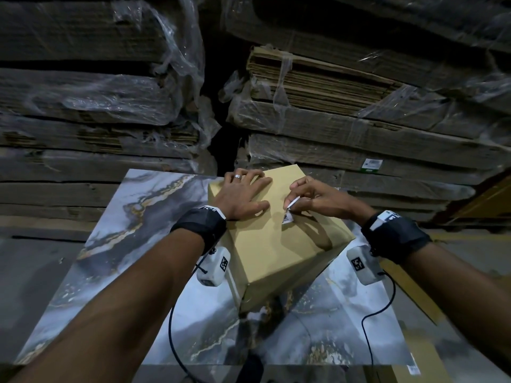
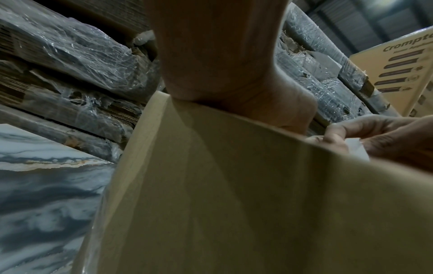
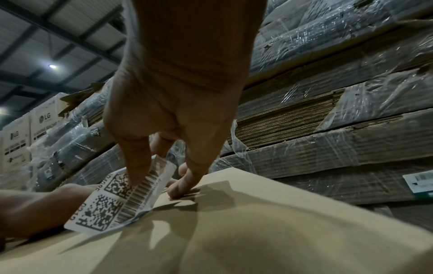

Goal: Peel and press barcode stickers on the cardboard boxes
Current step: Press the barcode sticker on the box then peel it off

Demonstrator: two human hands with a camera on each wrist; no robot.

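Cardboard box under flat left hand; right hand half-hides barcode sticker.

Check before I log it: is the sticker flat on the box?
No. The sticker curls up off the box, pinched by the right hand.

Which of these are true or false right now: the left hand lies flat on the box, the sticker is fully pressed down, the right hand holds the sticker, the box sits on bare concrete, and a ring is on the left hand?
1. The left hand lies flat on the cardboard box. True.
2. The barcode sticker is fully pressed down. False: one end meets the box top, the rest lifts off.
3. The right hand holds the sticker. True: its fingers pinch the raised end.
4. The box sits on bare concrete. False: it rests on a marble-patterned table.
5. A ring is on the left hand. True.
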